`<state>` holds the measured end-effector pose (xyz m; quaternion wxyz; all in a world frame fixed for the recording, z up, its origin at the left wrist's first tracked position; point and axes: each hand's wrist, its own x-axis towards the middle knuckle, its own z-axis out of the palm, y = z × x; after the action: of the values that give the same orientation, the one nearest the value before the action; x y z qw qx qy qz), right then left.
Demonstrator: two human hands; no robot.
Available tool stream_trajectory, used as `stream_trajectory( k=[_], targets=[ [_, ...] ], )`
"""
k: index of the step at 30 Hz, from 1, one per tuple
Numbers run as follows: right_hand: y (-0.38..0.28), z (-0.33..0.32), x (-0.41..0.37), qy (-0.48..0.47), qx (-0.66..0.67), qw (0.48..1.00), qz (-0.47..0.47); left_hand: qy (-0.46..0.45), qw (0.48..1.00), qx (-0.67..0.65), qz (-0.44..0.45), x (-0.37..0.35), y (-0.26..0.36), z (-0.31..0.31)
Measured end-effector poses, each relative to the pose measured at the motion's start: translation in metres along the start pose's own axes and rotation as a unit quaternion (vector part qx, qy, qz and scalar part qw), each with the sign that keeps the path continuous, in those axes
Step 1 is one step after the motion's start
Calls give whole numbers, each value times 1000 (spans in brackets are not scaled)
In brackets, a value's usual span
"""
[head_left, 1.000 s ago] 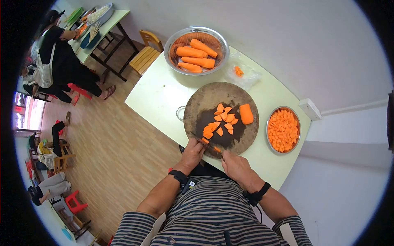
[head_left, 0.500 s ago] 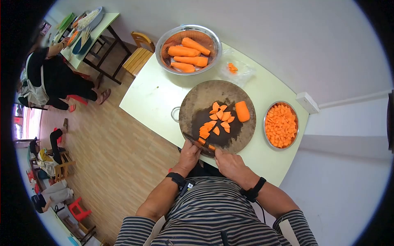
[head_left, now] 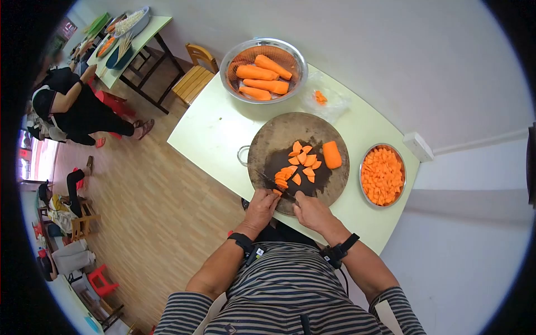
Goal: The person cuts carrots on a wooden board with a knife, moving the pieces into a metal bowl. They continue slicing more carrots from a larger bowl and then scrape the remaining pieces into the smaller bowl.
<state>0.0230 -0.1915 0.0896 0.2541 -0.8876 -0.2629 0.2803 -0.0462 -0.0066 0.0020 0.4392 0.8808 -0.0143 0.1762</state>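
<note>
My right hand (head_left: 311, 211) grips a knife (head_left: 287, 196) at the near edge of a round wooden cutting board (head_left: 268, 125). The dark blade slants up and left across the board. Closed fingers of my left hand (head_left: 261, 208) press a carrot piece (head_left: 277, 192) against the board, right beside the blade; most of the piece is hidden. Just beyond the knife lie cut carrot slices (head_left: 302, 158) in a loose group on a wet dark patch. A thick carrot chunk (head_left: 331, 154) rests toward the board's right side.
A metal bowl with a mesh basket (head_left: 302, 71) holds several peeled carrots (head_left: 257, 72). Carrot bits sit on a plastic bag (head_left: 335, 106). At right is a bowl (head_left: 363, 187) of diced carrot. A metal ring (head_left: 242, 156) touches the board's left. Other people are at left.
The knife has shifted slightly, its blade now over the slices' near edge, and my left fingers cover more of the carrot piece. The whole view has moved a little.
</note>
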Motion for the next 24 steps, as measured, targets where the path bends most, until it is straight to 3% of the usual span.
stream_trajectory(
  k=[24],
  targets=[
    [-10,-6,-17,18,3,1000,5,14,999,52,10,1,3,0]
  ],
)
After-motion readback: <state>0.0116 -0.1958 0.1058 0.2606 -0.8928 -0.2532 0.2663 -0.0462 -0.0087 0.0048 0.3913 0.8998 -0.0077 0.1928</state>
